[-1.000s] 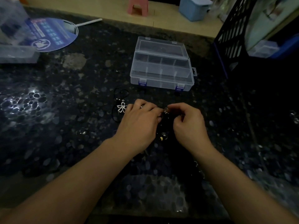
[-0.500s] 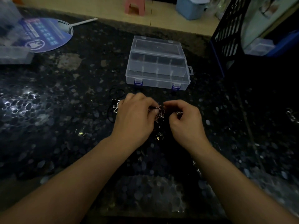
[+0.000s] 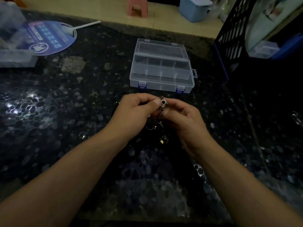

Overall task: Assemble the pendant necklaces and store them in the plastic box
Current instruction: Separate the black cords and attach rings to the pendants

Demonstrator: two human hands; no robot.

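Note:
Above the dark speckled table, my left hand (image 3: 136, 112) and my right hand (image 3: 183, 122) meet fingertip to fingertip. Between them they pinch a small silver pendant (image 3: 163, 102) with a dark round centre. A thin dark cord runs down from the pendant between the hands. Under the hands lie a silver ring (image 3: 150, 127) and a small gold-coloured piece (image 3: 163, 139). More black cord (image 3: 117, 95) shows left of my left hand. A clear plastic box (image 3: 161, 67) with several compartments lies just beyond the hands, its lid open toward the far side.
A round blue hand fan (image 3: 49, 37) and a clear container (image 3: 16, 58) lie at the far left. A black mesh basket (image 3: 232, 35) stands at the right. Beyond the table edge are a pink stool (image 3: 137, 5) and a blue bin (image 3: 193, 9).
Both hands have lifted and turned the pendant so that its dark centre now faces up between the fingertips. The view has shifted slightly.

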